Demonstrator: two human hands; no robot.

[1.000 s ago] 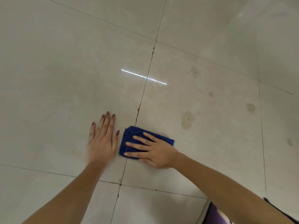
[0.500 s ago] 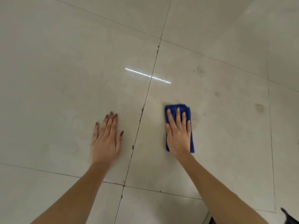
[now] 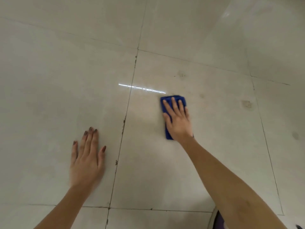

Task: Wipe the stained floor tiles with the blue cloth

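Folded blue cloth [image 3: 173, 100] pressed flat on stained floor tile [image 3: 206, 146] under right hand [image 3: 179, 123], fingers straight. Left hand [image 3: 87, 162] laid flat, fingers extended, on neighbouring tile [image 3: 49, 96], across grout line [image 3: 127, 111].

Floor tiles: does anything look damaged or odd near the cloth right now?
Yes. Brownish stains show right of the blue cloth: a ringed blotch, a fainter spot farther right, and dark specks beyond the cloth. The grout line left of it looks dark and chipped in places.
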